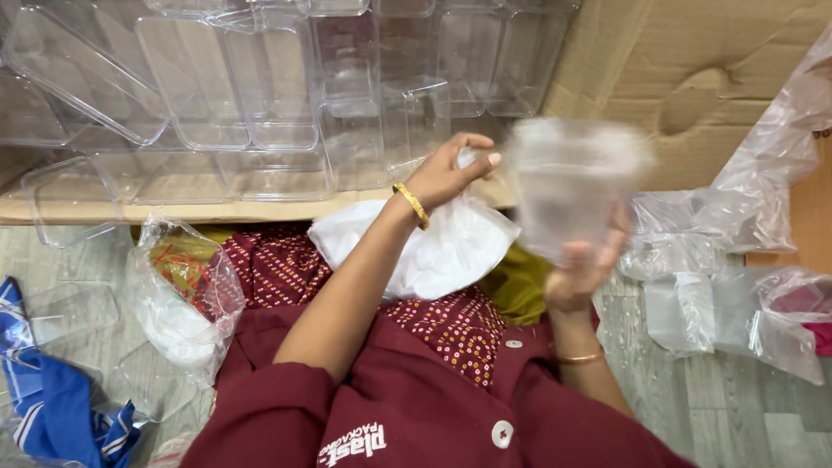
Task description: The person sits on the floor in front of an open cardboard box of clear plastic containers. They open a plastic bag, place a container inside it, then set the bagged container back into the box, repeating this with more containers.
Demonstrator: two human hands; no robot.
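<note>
From the head view, looking down over a maroon garment, the left hand (pixel 446 173) pinches a white cloth (pixel 433 247) between thumb and fingers, its grip closed on a bunched corner while the rest of the cloth lies across the lap. To its right, the right hand (pixel 581 273) has its grip wrapped around the base of a clear plastic container (pixel 572 182), held up in the air and blurred by motion, so its exact shape is hard to tell. Just beyond the hands, many more clear plastic boxes (pixel 269 95) lie stacked on flattened cardboard (pixel 693 69). Crumpled clear plastic bags (pixel 719 243) lie on the floor at the right, another bag (pixel 178 295) rests at the left, and a blue cloth (pixel 52 407) lies at the lower left. Judging by this, the step in hand looks like wiping the container; the next move would call for bringing cloth and container together while keeping both grips firm.
</note>
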